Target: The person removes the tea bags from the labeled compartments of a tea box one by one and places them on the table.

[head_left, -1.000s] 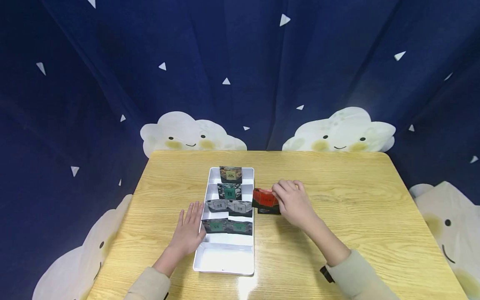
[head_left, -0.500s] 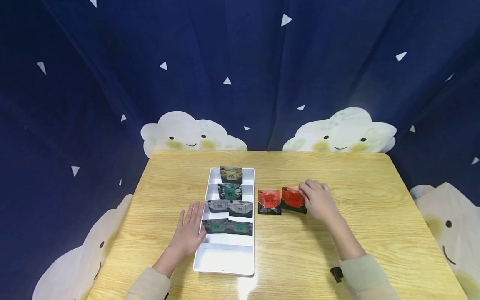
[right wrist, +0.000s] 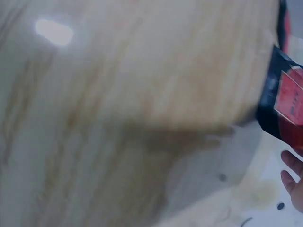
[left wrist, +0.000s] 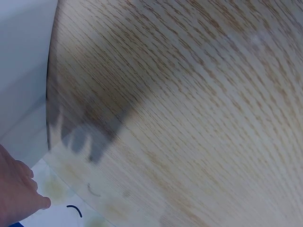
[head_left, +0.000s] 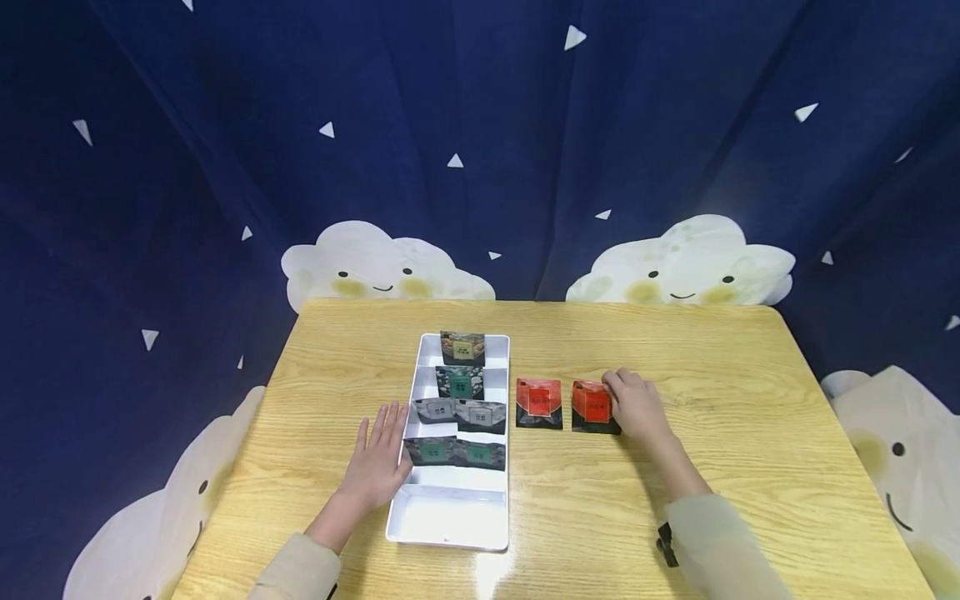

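My right hand pinches the right edge of a red and black sachet on the right of the table. In the right wrist view that sachet is cut off by the frame, with fingertips close to it. A second red and black sachet lies to its left, apart from it. My left hand rests with straight fingers along the left side of a white divided tray. In the left wrist view only part of the left hand shows, beside the tray's wall.
Inside the tray stand a brown sachet, a green one, two grey ones and two dark ones with green labels. The tray's front compartment holds none. Behind the wooden table hangs a blue curtain.
My right hand has carried one red sachet rightward, off the other that it overlapped, and lowered it beside that one. The left hand and tray have stayed put.
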Available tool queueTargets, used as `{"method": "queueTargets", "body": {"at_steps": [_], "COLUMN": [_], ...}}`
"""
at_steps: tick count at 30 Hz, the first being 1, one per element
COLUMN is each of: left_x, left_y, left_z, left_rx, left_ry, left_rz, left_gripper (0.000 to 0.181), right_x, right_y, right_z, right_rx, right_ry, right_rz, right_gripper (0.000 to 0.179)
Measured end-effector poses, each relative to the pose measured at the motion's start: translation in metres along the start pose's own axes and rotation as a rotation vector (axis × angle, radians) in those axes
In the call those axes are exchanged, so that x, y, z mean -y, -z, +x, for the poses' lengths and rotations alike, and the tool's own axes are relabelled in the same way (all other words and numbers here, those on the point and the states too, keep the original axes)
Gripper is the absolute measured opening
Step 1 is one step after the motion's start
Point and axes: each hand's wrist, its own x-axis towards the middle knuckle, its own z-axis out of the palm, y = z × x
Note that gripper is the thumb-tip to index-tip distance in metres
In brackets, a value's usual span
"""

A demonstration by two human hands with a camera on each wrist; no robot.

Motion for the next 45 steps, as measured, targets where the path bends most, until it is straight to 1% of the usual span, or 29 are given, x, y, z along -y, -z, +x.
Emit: {"method": "queueTargets", "body": {"at_steps": [5,12,15,18,23,32,39,45], "left_x": [0.0,0.001,0.0,0.0,0.0,0.0,0.0,0.001], "left_y": [0.0,0.0,0.0,0.0,0.0,0.0,0.0,0.0], "left_z": [0.0,0.001,0.001,0.001,0.001,0.001,0.0,0.0], "left_rx": [0.007,-0.002,-0.005,-0.006,-0.009,0.007,0.003,-0.002], "left_ry": [0.005,0.005,0.005,0.009,0.009,0.018,0.014,0.003], "left_rz": [0.0,-0.008,-0.013,-0.015,-0.018,-0.027,-0.025,-0.015], "left_gripper": [0.075,0.076,0.076,0.076,0.075,0.075,0.075,0.075], "right_x": [0.001,0.002,0.003,0.005,0.007,0.01,0.012,0.013], "right_y": [-0.02,-0.039,-0.045,-0.048,-0.05,-0.053,-0.053,-0.052], "right_z": [0.003,0.002,0.002,0.003,0.006,0.006,0.004,0.005], "right_rx": [-0.04,-0.035,-0.041,-0.037,-0.005,0.025,0.005,0.004], "right_ry": [-0.061,-0.179,-0.211,-0.228,-0.25,-0.271,-0.286,-0.286], "right_rz": [-0.012,0.0,0.006,-0.005,-0.026,-0.053,-0.037,-0.031], "right_gripper": [0.014,0.021,0.023,0.023,0.024,0.026,0.022,0.022]}}
